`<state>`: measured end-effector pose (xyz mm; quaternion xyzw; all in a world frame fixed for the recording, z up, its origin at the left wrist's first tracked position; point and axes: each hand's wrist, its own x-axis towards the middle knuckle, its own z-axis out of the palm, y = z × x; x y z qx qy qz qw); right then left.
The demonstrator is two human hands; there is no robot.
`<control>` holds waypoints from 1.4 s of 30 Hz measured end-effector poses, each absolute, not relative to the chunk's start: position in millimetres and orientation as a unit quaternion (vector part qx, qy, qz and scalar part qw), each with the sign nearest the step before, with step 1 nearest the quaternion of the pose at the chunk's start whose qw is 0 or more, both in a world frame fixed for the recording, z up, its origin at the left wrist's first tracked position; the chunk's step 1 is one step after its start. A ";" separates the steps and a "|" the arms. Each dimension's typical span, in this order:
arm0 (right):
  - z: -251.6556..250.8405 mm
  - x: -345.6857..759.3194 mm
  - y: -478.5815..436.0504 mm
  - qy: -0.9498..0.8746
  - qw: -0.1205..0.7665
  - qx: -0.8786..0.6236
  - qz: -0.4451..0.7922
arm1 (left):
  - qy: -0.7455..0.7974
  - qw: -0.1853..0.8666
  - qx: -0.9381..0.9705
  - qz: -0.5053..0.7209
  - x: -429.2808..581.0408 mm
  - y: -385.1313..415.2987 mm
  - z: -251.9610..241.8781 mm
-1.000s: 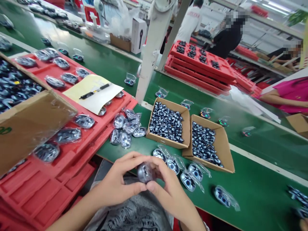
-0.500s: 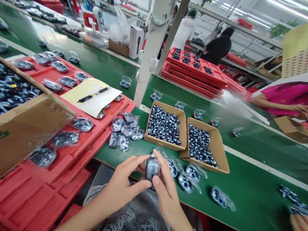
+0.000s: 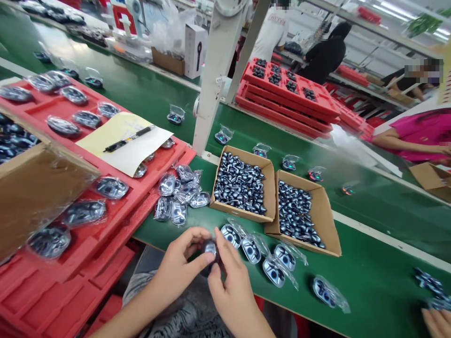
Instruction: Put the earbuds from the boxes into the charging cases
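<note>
Close to the bench edge, my left hand [image 3: 181, 260] and my right hand [image 3: 232, 286] grip one dark, glossy earbud case [image 3: 210, 248] between them. Fingers and thumbs of both hands press on its sides and hide much of it. Right beside my right hand lie several open earbud cases [image 3: 251, 249] with clear film attached. Beyond the hands stand two cardboard boxes full of loose dark earbuds: a left box [image 3: 243, 215] and a right box [image 3: 326, 220]. A pile of film-wrapped cases [image 3: 179, 213] sits left of them.
Stacked red trays [image 3: 141, 206] at left carry wrapped cases, yellow paper [image 3: 121, 157] and a pen [image 3: 128, 139]. A large carton [image 3: 42, 188] overlaps them. Open cases with lit lights line the green belt [image 3: 380, 211] behind a white post [image 3: 213, 84]. Another person's hand [image 3: 439, 324] shows at lower right.
Both hands have drawn slightly left with the case, which is turned and more covered by fingers. The view has shifted a little, showing more of the open cases beside my right hand.
</note>
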<state>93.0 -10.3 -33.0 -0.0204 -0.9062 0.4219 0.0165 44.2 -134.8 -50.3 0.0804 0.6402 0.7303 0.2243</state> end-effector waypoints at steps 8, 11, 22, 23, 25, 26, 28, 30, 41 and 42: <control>-38.6 77.3 -9.8 -0.892 0.021 -0.034 0.451 | 0.677 0.299 0.161 0.652 26.0 -145.9 -46.9; -40.1 75.9 -10.4 -0.893 0.016 -0.024 0.450 | 0.695 0.294 0.184 0.629 23.0 -147.3 -44.0; -44.8 75.9 6.9 -0.899 0.033 0.019 0.436 | 0.550 0.365 0.226 0.716 19.5 -152.4 -69.7; -51.3 76.4 5.0 -0.901 0.062 0.015 0.429 | 0.559 0.367 0.233 0.706 19.3 -152.4 -73.1; -60.9 76.6 1.7 -0.908 0.112 0.029 0.402 | 0.626 0.338 0.259 0.653 18.3 -151.6 -78.1; -62.4 76.2 2.5 -0.913 0.121 0.046 0.388 | 0.670 0.312 0.275 0.614 17.4 -151.2 -80.1; -57.4 74.0 14.2 -0.921 0.129 0.068 0.361 | 0.752 0.244 0.303 0.532 15.1 -150.7 -85.3; -44.5 71.0 42.3 -0.934 0.167 0.037 0.314 | 0.808 0.169 0.320 0.465 13.4 -149.5 -93.5; -49.7 37.9 199.5 -0.983 -0.044 -0.119 0.136 | 0.901 -0.122 0.332 0.250 30.9 -127.4 -102.1; -52.7 34.6 200.9 -0.982 -0.049 -0.110 0.142 | 0.898 -0.137 0.334 0.250 28.2 -129.0 -94.4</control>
